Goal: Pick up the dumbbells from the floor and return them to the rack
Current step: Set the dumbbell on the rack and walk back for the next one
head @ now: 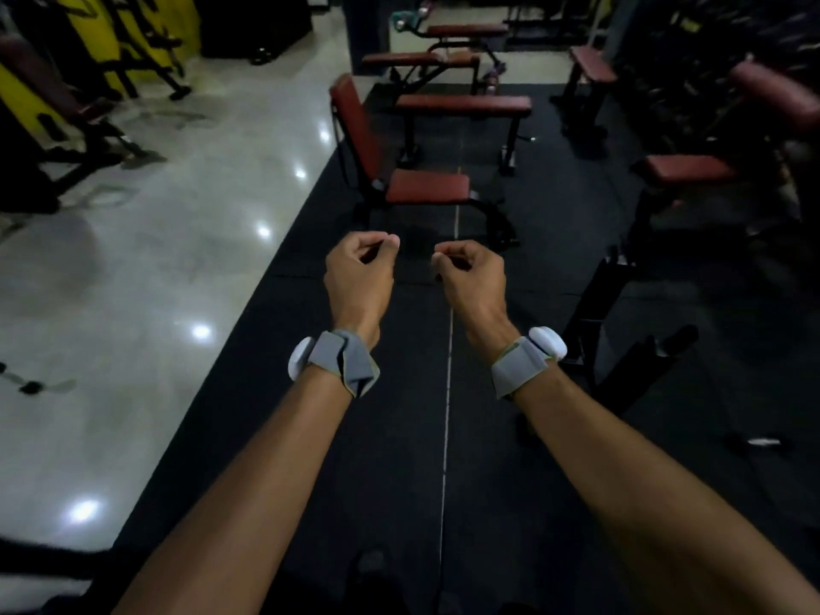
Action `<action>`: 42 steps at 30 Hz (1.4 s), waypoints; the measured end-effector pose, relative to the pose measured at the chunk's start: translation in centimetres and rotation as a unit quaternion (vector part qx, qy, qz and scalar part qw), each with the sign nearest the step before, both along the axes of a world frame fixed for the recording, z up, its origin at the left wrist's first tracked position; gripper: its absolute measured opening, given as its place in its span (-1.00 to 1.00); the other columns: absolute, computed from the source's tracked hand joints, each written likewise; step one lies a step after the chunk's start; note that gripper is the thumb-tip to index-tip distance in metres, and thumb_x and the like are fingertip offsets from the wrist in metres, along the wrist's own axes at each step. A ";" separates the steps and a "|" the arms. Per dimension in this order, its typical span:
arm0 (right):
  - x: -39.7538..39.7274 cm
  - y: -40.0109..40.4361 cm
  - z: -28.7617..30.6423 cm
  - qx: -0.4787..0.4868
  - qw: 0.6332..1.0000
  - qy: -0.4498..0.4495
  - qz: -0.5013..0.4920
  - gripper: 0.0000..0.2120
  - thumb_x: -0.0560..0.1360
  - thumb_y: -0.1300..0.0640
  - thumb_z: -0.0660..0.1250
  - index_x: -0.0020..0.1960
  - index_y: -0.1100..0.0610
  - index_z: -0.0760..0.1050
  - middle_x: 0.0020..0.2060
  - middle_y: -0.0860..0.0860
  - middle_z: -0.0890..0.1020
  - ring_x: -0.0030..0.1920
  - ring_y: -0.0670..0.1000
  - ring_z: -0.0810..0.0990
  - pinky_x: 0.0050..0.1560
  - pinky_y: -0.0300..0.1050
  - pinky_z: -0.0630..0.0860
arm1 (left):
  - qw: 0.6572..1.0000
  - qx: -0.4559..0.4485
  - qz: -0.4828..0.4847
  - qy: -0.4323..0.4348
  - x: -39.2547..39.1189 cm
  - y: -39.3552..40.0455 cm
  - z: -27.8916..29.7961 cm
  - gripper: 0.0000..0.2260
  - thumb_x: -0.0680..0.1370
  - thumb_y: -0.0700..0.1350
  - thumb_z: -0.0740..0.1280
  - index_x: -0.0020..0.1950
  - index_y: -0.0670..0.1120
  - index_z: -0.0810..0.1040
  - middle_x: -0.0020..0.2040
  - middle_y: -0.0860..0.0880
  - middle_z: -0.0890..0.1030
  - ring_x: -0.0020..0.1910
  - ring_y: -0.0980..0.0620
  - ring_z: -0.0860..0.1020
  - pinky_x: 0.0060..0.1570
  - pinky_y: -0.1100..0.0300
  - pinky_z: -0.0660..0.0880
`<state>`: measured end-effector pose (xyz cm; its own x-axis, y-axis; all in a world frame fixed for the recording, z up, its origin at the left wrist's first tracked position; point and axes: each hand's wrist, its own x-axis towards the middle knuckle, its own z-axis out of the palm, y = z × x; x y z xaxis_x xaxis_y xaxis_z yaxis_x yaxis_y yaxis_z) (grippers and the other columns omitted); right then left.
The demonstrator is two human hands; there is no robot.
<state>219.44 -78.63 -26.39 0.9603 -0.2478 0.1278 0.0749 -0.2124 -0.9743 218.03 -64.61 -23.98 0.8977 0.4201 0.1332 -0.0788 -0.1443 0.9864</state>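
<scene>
Both my arms reach out in front of me over a black rubber floor mat (399, 437). My left hand (358, 273) has its fingers curled in and holds nothing. My right hand (471, 277) is curled the same way, also empty. Each wrist carries a grey strap with a white sensor. I cannot make out a dumbbell on the floor in this dim view. The dark shapes at the far right may be a rack (754, 46), but they are too blurred to tell.
A red seat with an upright backrest (426, 186) stands just beyond my hands. Several flat red benches (463, 104) lie further back and to the right (687, 168). A black frame (608, 312) sits right of my right hand. Glossy pale floor (155, 281) and yellow machines (88, 37) lie to the left.
</scene>
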 end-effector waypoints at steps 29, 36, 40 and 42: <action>-5.2 -19.2 5.0 -0.023 0.879 -0.008 -0.476 -0.97 0.51 0.01 0.44 -0.06 -0.09 0.65 -0.19 -0.10 0.72 -0.15 -0.11 0.70 -0.05 0.06 0.69 | 0.879 -0.038 -0.474 -0.036 6.2 -26.0 5.0 -0.93 0.48 0.01 0.44 -0.11 0.04 0.66 -0.16 0.08 0.70 -0.14 0.10 0.68 -0.09 -0.07 0.66; -9.6 -22.8 3.9 -0.031 0.845 -0.002 -0.534 -0.91 0.52 0.03 0.44 0.02 -0.04 0.67 -0.14 -0.09 0.72 -0.06 -0.11 0.69 0.02 0.02 0.68 | 0.843 -0.026 -0.536 -0.031 2.8 -31.3 3.9 -0.94 0.50 0.00 0.44 -0.10 0.04 0.65 -0.15 0.07 0.69 -0.13 0.08 0.67 -0.09 -0.05 0.66; -11.2 -25.3 3.1 -0.024 0.838 -0.007 -0.545 -0.91 0.52 0.05 0.45 0.01 -0.02 0.68 -0.14 -0.09 0.72 -0.07 -0.11 0.69 -0.03 -0.03 0.68 | 0.832 -0.018 -0.554 -0.035 1.0 -34.3 3.6 -0.95 0.51 -0.02 0.45 -0.08 0.03 0.66 -0.16 0.07 0.69 -0.14 0.12 0.67 -0.12 -0.02 0.67; -11.6 -27.0 2.8 -0.024 0.840 -0.014 -0.542 -0.91 0.52 0.06 0.45 0.02 -0.02 0.68 -0.13 -0.09 0.72 -0.07 -0.10 0.69 -0.07 -0.09 0.67 | 0.828 -0.012 -0.560 -0.041 0.3 -36.0 3.4 -0.95 0.51 -0.02 0.45 -0.07 0.03 0.66 -0.16 0.07 0.68 -0.14 0.13 0.66 -0.12 -0.01 0.67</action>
